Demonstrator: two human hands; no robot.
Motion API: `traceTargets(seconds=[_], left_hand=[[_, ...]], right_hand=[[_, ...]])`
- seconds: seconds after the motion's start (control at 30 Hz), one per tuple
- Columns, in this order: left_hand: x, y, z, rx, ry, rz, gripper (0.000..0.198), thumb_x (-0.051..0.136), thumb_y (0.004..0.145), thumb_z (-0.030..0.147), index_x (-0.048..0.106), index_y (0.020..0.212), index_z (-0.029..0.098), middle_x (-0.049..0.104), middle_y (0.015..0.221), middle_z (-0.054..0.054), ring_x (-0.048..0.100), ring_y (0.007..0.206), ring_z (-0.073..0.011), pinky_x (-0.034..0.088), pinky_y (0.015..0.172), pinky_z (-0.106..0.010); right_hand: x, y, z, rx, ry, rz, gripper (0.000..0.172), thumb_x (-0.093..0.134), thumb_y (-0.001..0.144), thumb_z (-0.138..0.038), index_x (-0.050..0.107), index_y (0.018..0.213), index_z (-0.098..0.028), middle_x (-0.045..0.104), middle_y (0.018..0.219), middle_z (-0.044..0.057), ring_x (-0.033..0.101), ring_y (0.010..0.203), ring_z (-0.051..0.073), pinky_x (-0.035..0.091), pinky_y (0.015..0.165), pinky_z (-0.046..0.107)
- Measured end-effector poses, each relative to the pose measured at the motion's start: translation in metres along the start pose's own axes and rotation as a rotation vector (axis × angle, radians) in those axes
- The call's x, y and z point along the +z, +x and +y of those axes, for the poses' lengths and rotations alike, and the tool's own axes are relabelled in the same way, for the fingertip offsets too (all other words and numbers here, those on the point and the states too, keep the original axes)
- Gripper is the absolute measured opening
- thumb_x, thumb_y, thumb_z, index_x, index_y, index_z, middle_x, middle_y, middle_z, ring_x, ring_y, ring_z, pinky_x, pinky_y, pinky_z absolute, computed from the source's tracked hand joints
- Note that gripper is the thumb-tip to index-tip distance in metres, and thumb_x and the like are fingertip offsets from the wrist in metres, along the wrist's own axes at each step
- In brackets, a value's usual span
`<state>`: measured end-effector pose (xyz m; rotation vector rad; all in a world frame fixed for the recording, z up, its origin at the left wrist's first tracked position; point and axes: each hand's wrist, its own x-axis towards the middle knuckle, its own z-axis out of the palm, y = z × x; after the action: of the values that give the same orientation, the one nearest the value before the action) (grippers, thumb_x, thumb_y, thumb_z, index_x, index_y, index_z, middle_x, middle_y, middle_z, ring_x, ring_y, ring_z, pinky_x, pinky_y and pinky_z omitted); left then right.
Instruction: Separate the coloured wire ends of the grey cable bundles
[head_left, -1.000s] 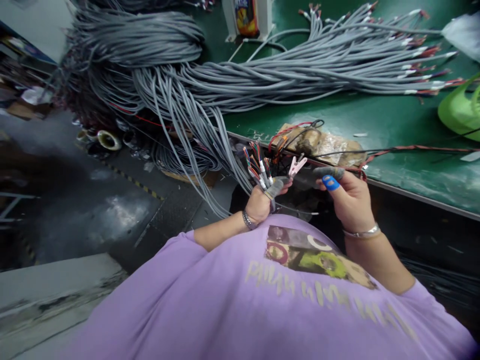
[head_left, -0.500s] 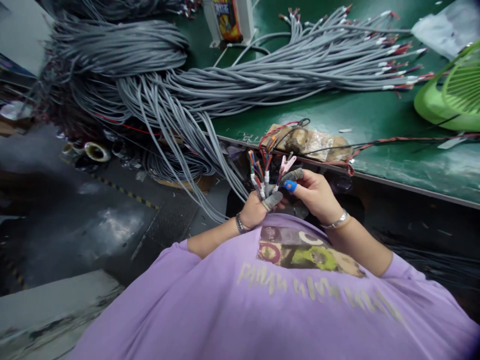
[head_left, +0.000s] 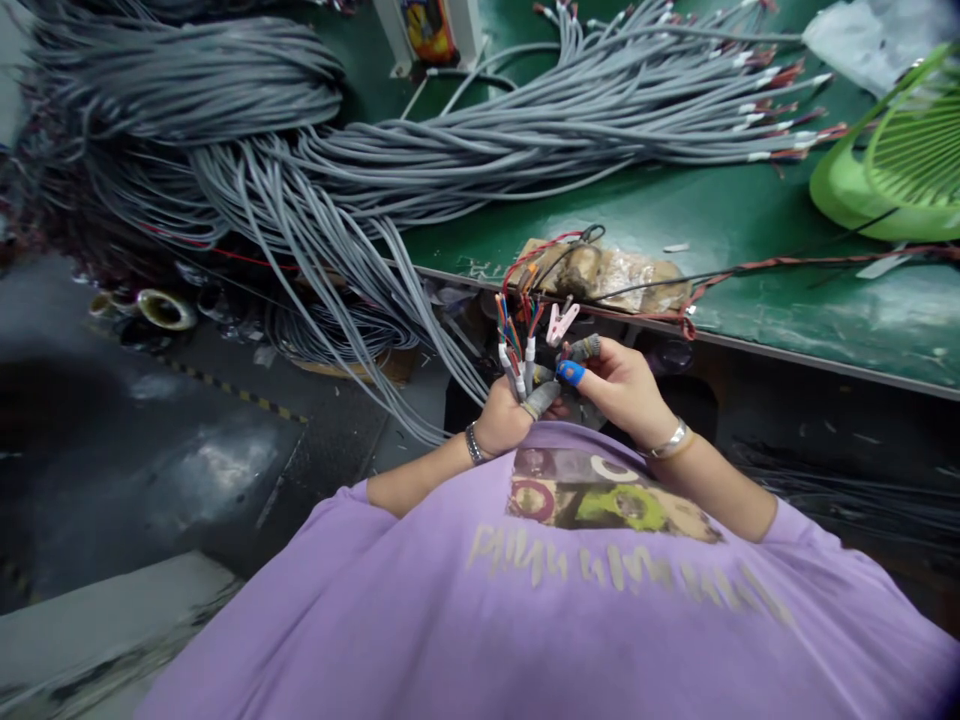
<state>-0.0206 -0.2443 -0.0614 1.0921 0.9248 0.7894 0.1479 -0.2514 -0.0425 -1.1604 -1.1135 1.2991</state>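
Note:
My left hand (head_left: 504,420) is closed round the ends of several grey cables (head_left: 517,345), whose coloured stripped wires stick up above the fist. My right hand (head_left: 621,385), with a blue cot on the thumb and a grey one on a finger, pinches at those wire ends beside a pink clip (head_left: 559,320). What exactly the right fingers grip is too small to make out. Both hands sit close together just below the edge of the green table (head_left: 750,250).
A big bundle of grey cables (head_left: 450,160) lies across the table and hangs off its left end towards the floor. A green fan (head_left: 892,170) stands at the right. A brown block with red and black wires (head_left: 607,275) sits at the table edge. Tape rolls (head_left: 161,310) lie on the floor.
My right hand came in from the right to meet the left hand at the wire ends. The view shifted, so the fan now shows more at the right.

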Motion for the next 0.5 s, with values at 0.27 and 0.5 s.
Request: traceTargets(seconds=[0.27,0.5], left_hand=[[-0.002,-0.004,0.005,-0.06,0.041,0.004,0.048,0.079,0.072,0.058,0.057,0.066,0.016,0.06,0.052,0.002,0.053,0.037,-0.0073,0.038,0.039,-0.019],[0.003,0.003,-0.002,-0.078,-0.211,0.146,0.047,0.083,0.066,0.055,0.058,0.076,0.017,0.067,0.061,0.0,0.066,0.049,-0.0129,0.04,0.041,-0.019]], right_hand=[[0.002,0.007,0.003,0.027,-0.012,-0.065,0.019,0.081,0.069,-0.032,0.067,0.075,-0.021,0.063,0.067,-0.001,0.055,0.06,0.013,0.048,0.055,0.027],[0.015,0.003,0.005,-0.011,-0.025,0.035,0.02,0.078,0.071,-0.034,0.062,0.071,-0.022,0.06,0.063,-0.002,0.053,0.057,0.013,0.048,0.055,0.027]])
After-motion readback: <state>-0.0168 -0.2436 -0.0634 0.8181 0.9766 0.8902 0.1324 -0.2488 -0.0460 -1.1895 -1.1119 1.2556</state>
